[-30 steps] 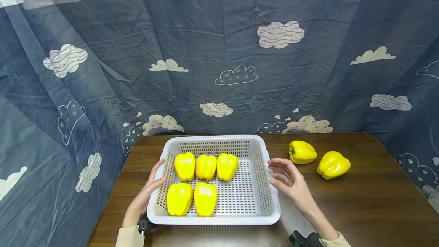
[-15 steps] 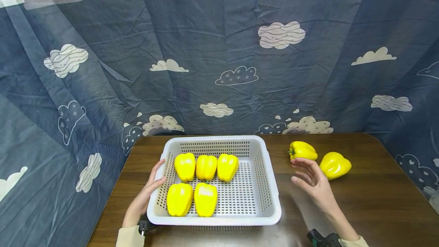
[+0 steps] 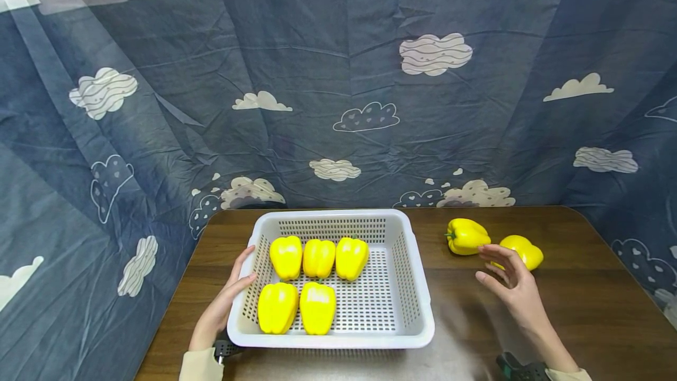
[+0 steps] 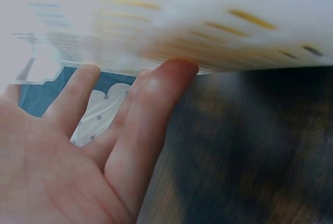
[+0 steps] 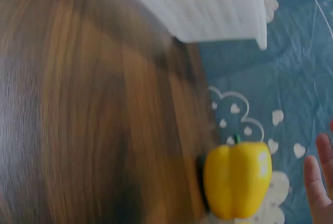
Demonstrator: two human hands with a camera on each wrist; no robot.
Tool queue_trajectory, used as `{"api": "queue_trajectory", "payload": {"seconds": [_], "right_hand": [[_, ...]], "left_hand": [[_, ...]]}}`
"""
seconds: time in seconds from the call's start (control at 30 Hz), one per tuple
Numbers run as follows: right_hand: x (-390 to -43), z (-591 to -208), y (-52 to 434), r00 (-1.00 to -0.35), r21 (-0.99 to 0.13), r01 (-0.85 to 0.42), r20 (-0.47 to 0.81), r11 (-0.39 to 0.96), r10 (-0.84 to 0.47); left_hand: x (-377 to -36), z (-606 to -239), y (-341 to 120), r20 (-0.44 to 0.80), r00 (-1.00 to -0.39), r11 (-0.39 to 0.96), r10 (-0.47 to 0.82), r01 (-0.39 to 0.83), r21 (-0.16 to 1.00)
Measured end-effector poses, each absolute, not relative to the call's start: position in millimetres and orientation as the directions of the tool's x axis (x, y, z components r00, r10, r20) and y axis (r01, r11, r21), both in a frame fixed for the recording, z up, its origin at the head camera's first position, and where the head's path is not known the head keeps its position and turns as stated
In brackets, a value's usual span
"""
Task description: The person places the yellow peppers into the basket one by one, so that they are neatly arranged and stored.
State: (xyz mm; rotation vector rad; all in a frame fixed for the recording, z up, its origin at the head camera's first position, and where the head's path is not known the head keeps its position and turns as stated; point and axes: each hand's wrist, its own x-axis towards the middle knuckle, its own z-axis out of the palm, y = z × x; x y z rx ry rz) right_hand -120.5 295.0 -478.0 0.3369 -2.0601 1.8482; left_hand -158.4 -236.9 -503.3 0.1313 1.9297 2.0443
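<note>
Right hand, fingers relaxed and holding nothing, nears a glossy yellow pepper, likely light, firm, slippery; cup its broad body.

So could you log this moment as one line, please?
left hand open on basket | right hand open near pepper

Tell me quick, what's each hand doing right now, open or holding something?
Left hand: open, fingers straight against the left wall of the white basket.
Right hand: open, holding nothing, just short of the two yellow peppers on the table.
</note>
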Motion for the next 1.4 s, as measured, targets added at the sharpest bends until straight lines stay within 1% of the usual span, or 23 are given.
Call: {"api": "queue_trajectory", "payload": {"seconds": [0.23, 0.33, 0.57, 0.63, 0.8, 0.93, 1.4], "right_hand": [[-121, -483, 316, -0.905, -0.894, -0.389, 0.416, 0.223, 0.088], [-122, -486, 326, -0.905, -0.892, -0.378, 0.412, 0.248, 0.106], [-123, -492, 350, -0.916, -0.844, -0.265, 0.372, 0.466, 0.152], [-123, -494, 356, -0.921, -0.837, -0.23, 0.352, 0.496, 0.168], [-123, -498, 366, -0.938, -0.84, -0.136, 0.279, 0.526, 0.205], [-126, -501, 372, -0.945, -0.829, -0.093, 0.248, 0.551, 0.214], [-141, -516, 387, -0.932, -0.737, -0.102, 0.306, 0.668, 0.196]], "left_hand": [[-159, -503, -236, -0.16, -0.944, -0.027, 0.29, -0.175, 0.984], [-159, -504, -237, -0.161, -0.944, -0.024, 0.287, -0.175, 0.984], [-158, -504, -237, -0.162, -0.943, -0.029, 0.291, -0.178, 0.984], [-158, -504, -237, -0.163, -0.943, -0.029, 0.291, -0.179, 0.983], [-159, -504, -238, -0.163, -0.942, -0.033, 0.294, -0.18, 0.983], [-159, -504, -238, -0.165, -0.94, -0.028, 0.298, -0.181, 0.983], [-160, -504, -237, -0.172, -0.942, -0.021, 0.29, -0.185, 0.982]]}}
